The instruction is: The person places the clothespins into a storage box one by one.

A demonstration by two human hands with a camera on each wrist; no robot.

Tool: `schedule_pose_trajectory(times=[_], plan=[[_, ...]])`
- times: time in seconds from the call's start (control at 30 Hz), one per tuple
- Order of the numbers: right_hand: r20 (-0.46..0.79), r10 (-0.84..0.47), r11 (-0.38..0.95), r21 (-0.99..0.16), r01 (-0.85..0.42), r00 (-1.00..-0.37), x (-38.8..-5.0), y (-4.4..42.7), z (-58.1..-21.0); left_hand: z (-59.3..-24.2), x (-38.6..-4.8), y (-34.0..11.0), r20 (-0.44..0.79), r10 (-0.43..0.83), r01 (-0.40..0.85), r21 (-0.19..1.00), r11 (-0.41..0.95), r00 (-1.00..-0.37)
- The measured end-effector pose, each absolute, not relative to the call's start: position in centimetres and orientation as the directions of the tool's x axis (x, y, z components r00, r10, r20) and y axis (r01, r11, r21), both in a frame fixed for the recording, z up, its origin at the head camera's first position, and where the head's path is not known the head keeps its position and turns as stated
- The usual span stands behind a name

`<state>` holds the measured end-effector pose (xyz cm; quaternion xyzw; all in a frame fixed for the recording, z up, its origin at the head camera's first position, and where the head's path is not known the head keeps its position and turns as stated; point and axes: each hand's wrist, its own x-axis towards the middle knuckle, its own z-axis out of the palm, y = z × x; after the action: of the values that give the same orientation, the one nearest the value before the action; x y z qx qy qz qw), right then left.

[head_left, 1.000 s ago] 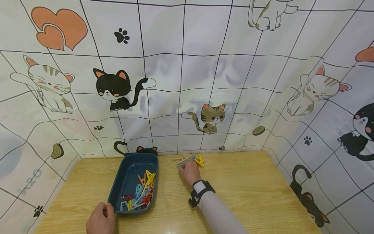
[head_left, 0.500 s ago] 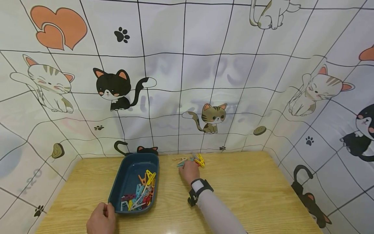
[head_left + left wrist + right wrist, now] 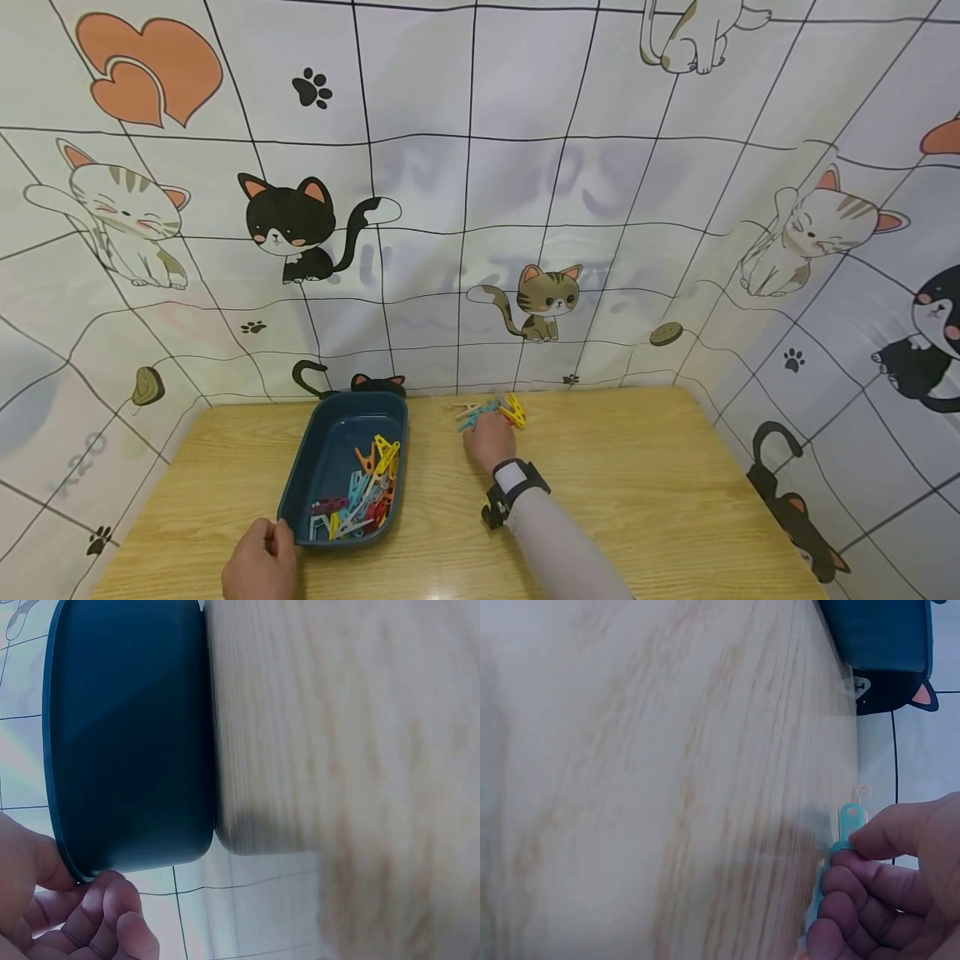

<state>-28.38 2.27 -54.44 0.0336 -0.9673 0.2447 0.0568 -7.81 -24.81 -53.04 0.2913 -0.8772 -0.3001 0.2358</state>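
The right hand point(image 3: 491, 442) has slid a little to the right since half a second ago, and more blue shows just past its fingers. It pinches a blue-green clip point(image 3: 851, 819) by the small pile of clips point(image 3: 513, 410) near the back wall point(image 3: 420, 83). The left hand point(image 3: 262, 562) pinches the near left corner of the blue tray point(image 3: 322, 446), which has stayed put with many colored clips point(image 3: 367, 492) inside. The surface point(image 3: 600, 483) looks like light wood. Cats and hearts cover the walls.
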Motion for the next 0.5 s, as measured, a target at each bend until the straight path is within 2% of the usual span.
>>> schedule_pose_trajectory(times=[0.2, 0.5], plan=[[0.09, -0.021, 0.835, -0.547, -0.067, -0.996, -27.6, 2.7, -53.7, -53.0, -7.8, -24.7, 0.247, -0.659, -0.372, 0.664, 0.649, -0.71], [0.148, -0.054, 0.755, -0.641, -0.137, -0.988, -26.3, 2.9, -53.4, -53.3, -7.9, -24.7, 0.279, -0.662, -0.358, 0.664, 0.656, -0.696]])
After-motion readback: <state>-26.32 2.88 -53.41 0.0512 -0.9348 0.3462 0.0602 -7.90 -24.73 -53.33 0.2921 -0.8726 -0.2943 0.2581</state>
